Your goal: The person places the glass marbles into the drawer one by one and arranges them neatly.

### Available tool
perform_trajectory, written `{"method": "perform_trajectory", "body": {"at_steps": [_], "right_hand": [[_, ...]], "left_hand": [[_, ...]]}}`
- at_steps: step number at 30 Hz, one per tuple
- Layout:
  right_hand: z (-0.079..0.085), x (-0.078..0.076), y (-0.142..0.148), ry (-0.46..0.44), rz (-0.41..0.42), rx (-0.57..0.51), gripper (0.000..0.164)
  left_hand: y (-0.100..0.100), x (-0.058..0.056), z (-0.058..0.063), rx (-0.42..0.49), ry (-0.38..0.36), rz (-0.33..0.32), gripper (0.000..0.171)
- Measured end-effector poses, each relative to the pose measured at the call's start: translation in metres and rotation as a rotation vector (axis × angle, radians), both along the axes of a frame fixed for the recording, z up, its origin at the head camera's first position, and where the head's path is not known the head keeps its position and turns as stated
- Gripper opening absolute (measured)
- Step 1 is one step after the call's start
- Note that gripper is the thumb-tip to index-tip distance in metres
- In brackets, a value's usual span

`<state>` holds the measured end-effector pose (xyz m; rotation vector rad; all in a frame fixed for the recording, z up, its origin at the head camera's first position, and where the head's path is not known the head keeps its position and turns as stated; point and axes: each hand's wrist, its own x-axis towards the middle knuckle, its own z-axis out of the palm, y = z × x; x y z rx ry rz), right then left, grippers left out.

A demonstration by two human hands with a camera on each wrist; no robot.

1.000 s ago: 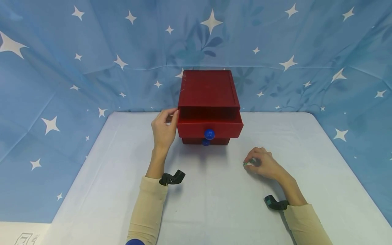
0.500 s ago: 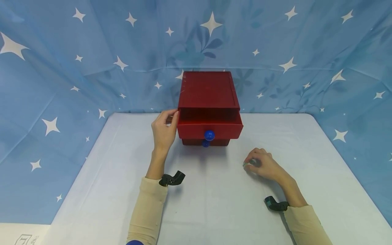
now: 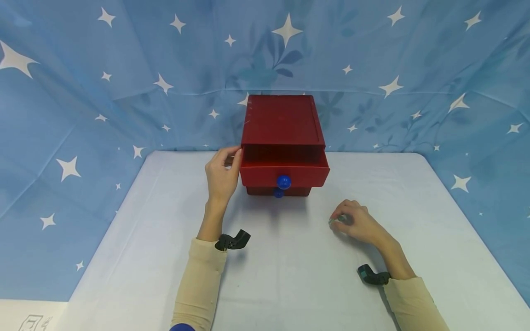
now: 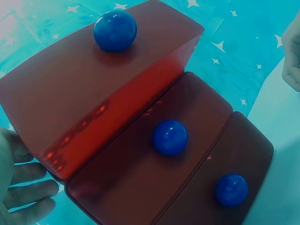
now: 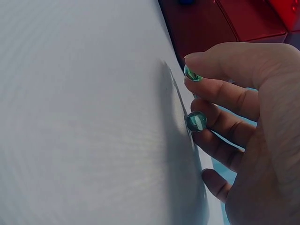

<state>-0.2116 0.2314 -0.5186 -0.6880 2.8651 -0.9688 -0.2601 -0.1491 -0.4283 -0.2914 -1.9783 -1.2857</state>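
Observation:
A red cabinet (image 3: pixel 283 120) with several stacked drawers and round blue knobs stands at the back of the table. Its top drawer (image 3: pixel 265 177) is pulled partway out, and the visible part of its inside looks bare. My left hand (image 3: pixel 222 177) touches the cabinet's left side; in the left wrist view its fingers (image 4: pixel 33 193) lie nearly straight. Right of the cabinet, low over the table, my right hand (image 3: pixel 356 221) pinches a green-streaked glass marble (image 5: pixel 192 73) between thumb and forefinger. A second clear greenish marble (image 5: pixel 196 121) sits at the other fingertips; I cannot tell whether they hold it.
The white-covered table (image 3: pixel 290 276) reaches around the cabinet and in front of it. A blue star-patterned curtain (image 3: pixel 186 69) hangs right behind. Two lower drawers with blue knobs (image 4: pixel 170 137) are closed. Each wrist wears a black camera mount (image 3: pixel 233 240).

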Motion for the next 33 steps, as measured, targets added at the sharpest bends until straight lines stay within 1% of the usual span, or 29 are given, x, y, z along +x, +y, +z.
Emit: {"method": "perform_trajectory", "body": {"at_steps": [11, 20, 25, 33], "right_hand": [[0.0, -0.001, 0.0, 0.002, -0.004, 0.014, 0.014], [0.0, 0.0, 0.001, 0.009, -0.004, 0.008, 0.014], [0.003, 0.0, 0.0, 0.05, -0.008, -0.015, 0.015], [0.013, 0.001, -0.001, 0.114, -0.038, -0.085, 0.018]], "left_hand": [[-0.001, 0.001, 0.001, -0.019, -0.018, 0.0, 0.023], [0.001, 0.0, 0.002, 0.004, -0.015, -0.008, 0.022], [0.002, 0.0, 0.002, 0.014, -0.009, -0.013, 0.021], [0.001, 0.0, 0.001, 0.008, -0.009, -0.002, 0.021]]}}
